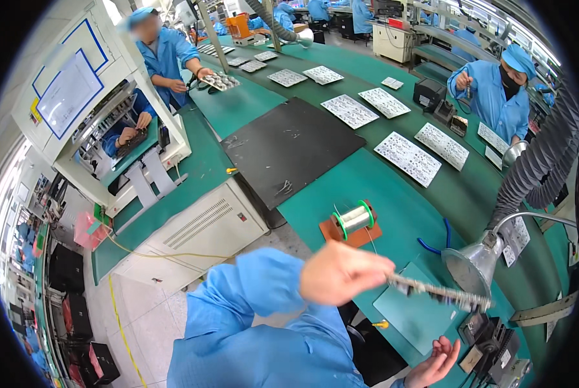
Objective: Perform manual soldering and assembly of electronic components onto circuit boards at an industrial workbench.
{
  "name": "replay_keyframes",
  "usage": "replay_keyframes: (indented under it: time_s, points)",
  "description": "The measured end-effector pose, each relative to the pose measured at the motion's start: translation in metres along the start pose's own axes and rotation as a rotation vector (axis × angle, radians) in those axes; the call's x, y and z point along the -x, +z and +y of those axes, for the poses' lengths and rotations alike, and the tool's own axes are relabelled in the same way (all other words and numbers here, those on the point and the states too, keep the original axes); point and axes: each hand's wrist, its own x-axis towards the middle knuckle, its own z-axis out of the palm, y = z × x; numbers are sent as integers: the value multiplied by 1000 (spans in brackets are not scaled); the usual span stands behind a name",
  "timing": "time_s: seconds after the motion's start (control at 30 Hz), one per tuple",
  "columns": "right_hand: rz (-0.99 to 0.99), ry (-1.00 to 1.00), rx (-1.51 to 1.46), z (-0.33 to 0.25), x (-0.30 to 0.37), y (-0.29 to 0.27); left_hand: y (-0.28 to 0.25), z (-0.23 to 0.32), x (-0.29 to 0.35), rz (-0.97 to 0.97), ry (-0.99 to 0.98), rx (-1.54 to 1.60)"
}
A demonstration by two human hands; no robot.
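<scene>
My left hand (344,273) is closed on one end of a populated circuit board (441,293), held nearly edge-on above the green bench. The board's far end reaches in front of a metal fume funnel (464,266). Below it, my right hand (435,363) is empty, palm up, its fingers loosely curled and apart. A pale green sheet (409,317) lies on the bench under the board. Just beyond my left hand stands a spool of solder wire (355,220) with green rims on a brown base. A blue-handled hand tool (437,239) lies to its right.
Black bench equipment (493,346) sits close to my right hand. A grey flexible hose (538,161) hangs at the right. Farther off are a black mat (296,145), several white board panels (407,158), a white machine cabinet (189,223) and co-workers in blue (496,97).
</scene>
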Motion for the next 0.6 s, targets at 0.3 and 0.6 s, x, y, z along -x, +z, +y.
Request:
replay_keyframes:
  time_s: [0.3,0.6]
  points:
    - [-176,668,-1014,-20,-8,-42,104,-45,35,-11,469,-495]
    - [-99,688,-788,-11,-6,-15,82,-53,40,77,295,-315]
